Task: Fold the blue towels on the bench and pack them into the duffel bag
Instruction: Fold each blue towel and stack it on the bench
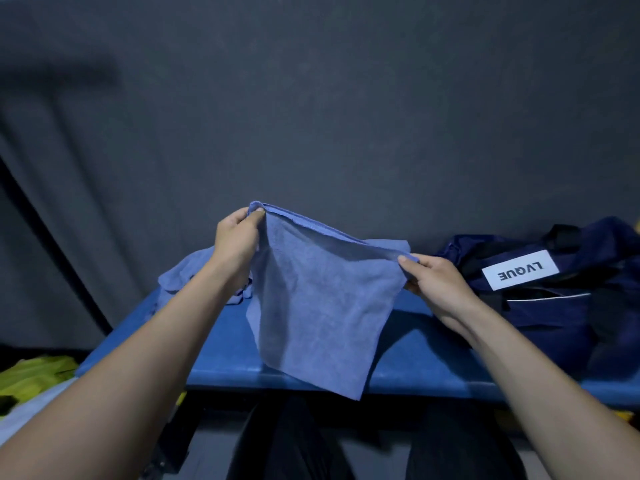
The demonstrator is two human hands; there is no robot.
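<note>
Blue bench (415,355) across the lower middle of the frame. Navy duffel bag (540,299) on it at right. Blue towel (322,306) held up at center, hanging over the bench. Crumpled towels (187,271) behind at left. Left hand (239,237) pinching the upper left corner, right hand (436,282) pinching the right corner.

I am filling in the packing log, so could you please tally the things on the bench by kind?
Towels: 2, one held up in the left hand and right hand as towel, one crumpled towel lying behind the left arm; more may be hidden there.
Duffel bag: 1
Total: 3 on or over the bench.
</note>
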